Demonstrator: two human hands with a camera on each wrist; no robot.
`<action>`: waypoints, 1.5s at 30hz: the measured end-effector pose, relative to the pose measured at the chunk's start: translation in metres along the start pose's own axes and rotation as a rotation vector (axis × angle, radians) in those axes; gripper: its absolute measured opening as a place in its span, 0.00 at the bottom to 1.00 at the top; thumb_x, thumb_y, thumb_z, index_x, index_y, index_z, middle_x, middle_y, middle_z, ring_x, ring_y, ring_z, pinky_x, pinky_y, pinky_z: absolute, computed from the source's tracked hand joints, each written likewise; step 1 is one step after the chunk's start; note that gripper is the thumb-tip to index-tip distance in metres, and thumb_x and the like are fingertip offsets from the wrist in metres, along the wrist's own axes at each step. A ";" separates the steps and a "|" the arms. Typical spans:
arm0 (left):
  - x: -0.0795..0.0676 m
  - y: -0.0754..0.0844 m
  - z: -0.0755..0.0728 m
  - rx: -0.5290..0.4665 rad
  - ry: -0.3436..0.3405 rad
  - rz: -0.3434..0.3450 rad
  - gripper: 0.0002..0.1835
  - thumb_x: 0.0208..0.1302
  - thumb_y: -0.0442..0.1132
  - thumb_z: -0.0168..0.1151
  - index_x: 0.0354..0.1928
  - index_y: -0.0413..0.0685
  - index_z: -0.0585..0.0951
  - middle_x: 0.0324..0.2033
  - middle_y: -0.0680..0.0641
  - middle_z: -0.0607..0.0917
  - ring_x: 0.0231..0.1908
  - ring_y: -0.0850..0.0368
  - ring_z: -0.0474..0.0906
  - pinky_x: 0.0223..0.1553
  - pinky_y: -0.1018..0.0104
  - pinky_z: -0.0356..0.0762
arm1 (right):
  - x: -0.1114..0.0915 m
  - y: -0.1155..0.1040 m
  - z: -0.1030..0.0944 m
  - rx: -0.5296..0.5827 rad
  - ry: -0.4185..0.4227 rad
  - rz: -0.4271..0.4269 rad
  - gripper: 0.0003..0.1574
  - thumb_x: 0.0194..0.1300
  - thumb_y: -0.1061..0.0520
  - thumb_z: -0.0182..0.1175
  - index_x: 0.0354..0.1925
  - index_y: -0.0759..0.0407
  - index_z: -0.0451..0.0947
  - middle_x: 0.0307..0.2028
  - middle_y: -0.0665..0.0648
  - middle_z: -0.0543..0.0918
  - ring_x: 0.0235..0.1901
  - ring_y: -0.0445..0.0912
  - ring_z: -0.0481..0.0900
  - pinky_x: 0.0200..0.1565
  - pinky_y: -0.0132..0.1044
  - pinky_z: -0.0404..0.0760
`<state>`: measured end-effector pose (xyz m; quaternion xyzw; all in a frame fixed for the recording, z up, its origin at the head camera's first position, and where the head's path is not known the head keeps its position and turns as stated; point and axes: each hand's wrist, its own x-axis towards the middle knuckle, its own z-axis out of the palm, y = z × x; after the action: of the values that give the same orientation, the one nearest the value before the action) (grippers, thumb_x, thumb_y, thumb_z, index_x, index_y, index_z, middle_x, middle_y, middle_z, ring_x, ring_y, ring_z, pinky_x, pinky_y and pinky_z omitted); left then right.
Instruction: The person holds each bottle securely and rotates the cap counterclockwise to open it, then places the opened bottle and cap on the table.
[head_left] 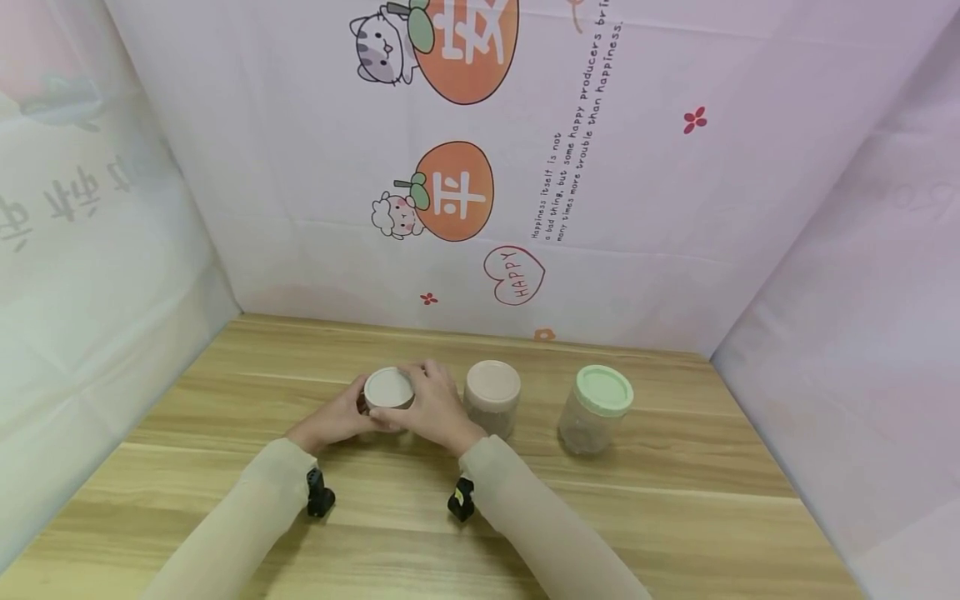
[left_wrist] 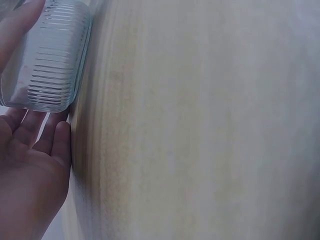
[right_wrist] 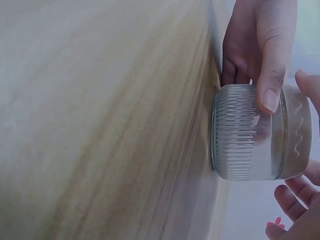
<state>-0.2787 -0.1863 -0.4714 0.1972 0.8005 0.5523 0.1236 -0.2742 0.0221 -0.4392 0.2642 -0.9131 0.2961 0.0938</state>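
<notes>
A ribbed clear glass jar (right_wrist: 239, 137) stands upright on the table, with a pale whitish lid (head_left: 389, 388) on top. My left hand (head_left: 341, 414) grips the jar's glass body from the left; its thumb lies along the glass in the right wrist view. Around the lid's rim curl the thumb and fingers of my right hand (head_left: 433, 404), coming from the right. To the right of that hand is a second jar with a pinkish-beige lid (head_left: 492, 382). Farther right stands a third jar, its lid light green (head_left: 603, 389).
The wood-grain table (head_left: 645, 533) runs up to a printed white cloth backdrop (head_left: 637, 167), with cloth walls on the left and right. Both forearms, in cream sleeves, reach in from the front, a small black camera at each wrist.
</notes>
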 end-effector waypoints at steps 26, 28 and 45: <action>-0.002 0.005 0.001 -0.017 -0.017 -0.017 0.52 0.62 0.43 0.74 0.77 0.44 0.49 0.68 0.36 0.65 0.66 0.41 0.65 0.66 0.43 0.63 | 0.011 -0.003 -0.007 -0.022 -0.213 -0.108 0.47 0.67 0.33 0.62 0.74 0.54 0.64 0.75 0.60 0.58 0.74 0.57 0.54 0.72 0.58 0.54; -0.002 0.005 0.001 -0.012 -0.017 -0.017 0.51 0.62 0.43 0.74 0.76 0.43 0.49 0.68 0.36 0.66 0.65 0.41 0.65 0.66 0.42 0.63 | 0.011 -0.004 -0.007 -0.010 -0.217 -0.105 0.47 0.67 0.33 0.61 0.74 0.54 0.63 0.76 0.61 0.58 0.74 0.58 0.53 0.71 0.60 0.53; -0.001 0.004 0.001 -0.020 0.002 -0.035 0.52 0.60 0.43 0.75 0.77 0.46 0.50 0.70 0.37 0.63 0.68 0.38 0.61 0.66 0.41 0.63 | 0.001 -0.008 -0.012 -0.079 -0.108 0.018 0.56 0.60 0.25 0.63 0.72 0.58 0.65 0.63 0.60 0.69 0.58 0.51 0.68 0.55 0.45 0.75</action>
<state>-0.2765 -0.1845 -0.4686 0.1814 0.7984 0.5581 0.1346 -0.2707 0.0235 -0.4251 0.2678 -0.9300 0.2462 0.0521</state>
